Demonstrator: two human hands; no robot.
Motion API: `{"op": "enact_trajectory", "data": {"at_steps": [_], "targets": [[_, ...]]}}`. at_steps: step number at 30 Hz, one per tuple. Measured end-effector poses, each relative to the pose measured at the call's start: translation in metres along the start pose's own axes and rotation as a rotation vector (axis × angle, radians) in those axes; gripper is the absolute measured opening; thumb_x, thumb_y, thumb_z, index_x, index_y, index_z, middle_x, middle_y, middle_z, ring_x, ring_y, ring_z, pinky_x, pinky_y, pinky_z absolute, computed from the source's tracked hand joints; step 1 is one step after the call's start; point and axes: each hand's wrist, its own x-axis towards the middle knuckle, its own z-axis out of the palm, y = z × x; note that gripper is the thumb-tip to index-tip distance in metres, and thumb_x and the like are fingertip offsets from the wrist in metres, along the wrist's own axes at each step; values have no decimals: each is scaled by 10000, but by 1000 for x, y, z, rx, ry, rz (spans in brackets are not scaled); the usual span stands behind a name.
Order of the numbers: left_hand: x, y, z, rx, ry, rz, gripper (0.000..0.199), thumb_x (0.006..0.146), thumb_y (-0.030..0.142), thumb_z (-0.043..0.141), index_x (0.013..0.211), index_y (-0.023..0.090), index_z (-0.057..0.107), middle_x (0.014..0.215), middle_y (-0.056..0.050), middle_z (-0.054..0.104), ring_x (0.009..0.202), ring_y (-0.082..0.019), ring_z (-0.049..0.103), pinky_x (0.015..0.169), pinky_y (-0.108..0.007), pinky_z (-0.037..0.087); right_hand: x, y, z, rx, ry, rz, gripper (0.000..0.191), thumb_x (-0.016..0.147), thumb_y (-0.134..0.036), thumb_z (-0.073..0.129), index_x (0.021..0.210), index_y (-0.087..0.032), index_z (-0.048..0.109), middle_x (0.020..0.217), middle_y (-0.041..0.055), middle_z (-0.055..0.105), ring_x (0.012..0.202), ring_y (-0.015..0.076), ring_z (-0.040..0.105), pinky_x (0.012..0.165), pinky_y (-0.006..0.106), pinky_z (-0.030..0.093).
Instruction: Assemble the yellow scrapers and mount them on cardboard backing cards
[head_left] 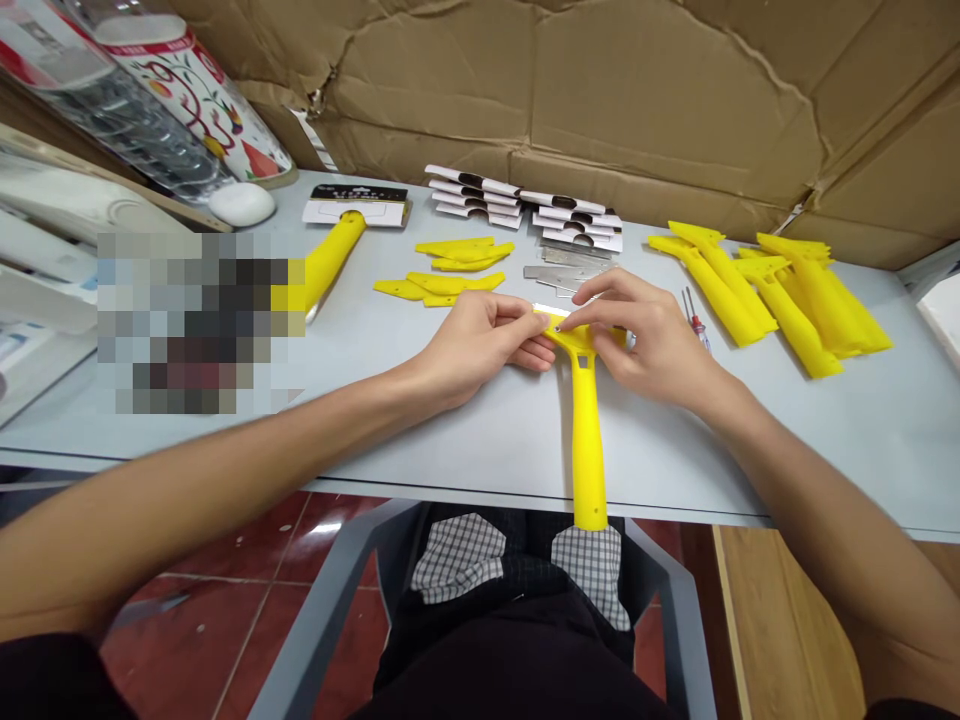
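Observation:
A yellow scraper (588,430) lies with its wide head away from me and its handle reaching over the table's front edge. My left hand (487,345) pinches the left corner of the head between thumb and fingers. My right hand (649,335) is at the head from the other side, fingers curled round it, one fingertip beside a small dark spot, screw or hole, I cannot tell which. Along the head's far edge shows a strip of metal blade (551,310). Behind my right hand lie loose metal blades (566,270). A small screwdriver (699,325) is partly hidden by that hand.
Yellow strips (461,285) lie left of the blades. Card sleeves (525,205) are stacked behind. Several yellow scraper handles (817,300) are piled right. A carded scraper (334,255) lies left, beside a blurred patch. Bottles (161,100) and a cardboard wall (600,90) border the table.

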Motion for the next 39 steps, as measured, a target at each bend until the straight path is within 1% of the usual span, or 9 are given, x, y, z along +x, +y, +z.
{"op": "enact_trajectory", "data": {"at_steps": [5,12,18,24,26,31,33,36,39], "targets": [[0,-1,0,2,-6,3,221,990,210,727,795,117,774,784,-98,814,675,-164,780,747,-287,675,0,-1,2,-27,12,-30,362,884,-34,535,1035,-240,792,1192,90,712,900,213,704,779,392,569],[0,0,0,9,-4,1,205,980,231,737,823,110,788,791,-102,814,696,-174,787,773,-302,676,-1,0,2,-32,-10,-17,406,879,-28,546,1089,-266,799,1213,81,712,948,226,707,797,396,575],[0,0,0,3,2,-3,218,991,201,722,801,110,778,770,-91,807,669,-161,778,747,-283,671,-2,0,1,-58,-36,-33,406,901,-30,530,1094,-253,808,1236,96,699,953,224,713,790,398,584],[1,0,0,19,2,2,205,982,218,737,815,110,787,786,-97,815,686,-170,785,769,-293,679,-3,-7,-1,-165,-90,9,445,934,-25,509,1167,-272,796,1304,99,693,989,238,706,838,435,592],[1,0,0,25,4,3,196,976,221,743,821,111,792,793,-98,818,697,-173,789,778,-298,683,-3,-10,-2,-216,-99,11,425,951,-45,512,1174,-269,796,1309,107,698,988,249,703,820,438,585],[2,-2,1,44,13,14,210,980,210,726,799,122,784,794,-91,817,701,-173,790,785,-302,685,-2,-15,2,-348,-72,-18,349,971,-71,522,1107,-260,782,1283,119,723,1039,285,697,786,431,558],[2,-2,1,42,18,10,211,981,200,720,794,124,779,792,-90,817,697,-172,789,778,-301,684,-2,-15,3,-348,-54,-29,336,971,-59,506,1080,-236,770,1247,129,730,1038,285,700,801,436,565],[2,-2,1,26,17,9,198,985,196,720,814,119,785,792,-90,817,693,-169,789,761,-294,682,-2,-13,4,-292,-37,-37,394,952,-25,484,1171,-200,760,1214,140,727,1052,280,710,845,438,584],[1,-1,1,15,17,11,183,987,205,726,847,111,799,793,-90,817,689,-167,786,761,-294,683,-3,-9,4,-247,-59,-42,449,939,-21,500,1234,-233,764,1240,121,716,1075,278,710,872,445,589]]}}
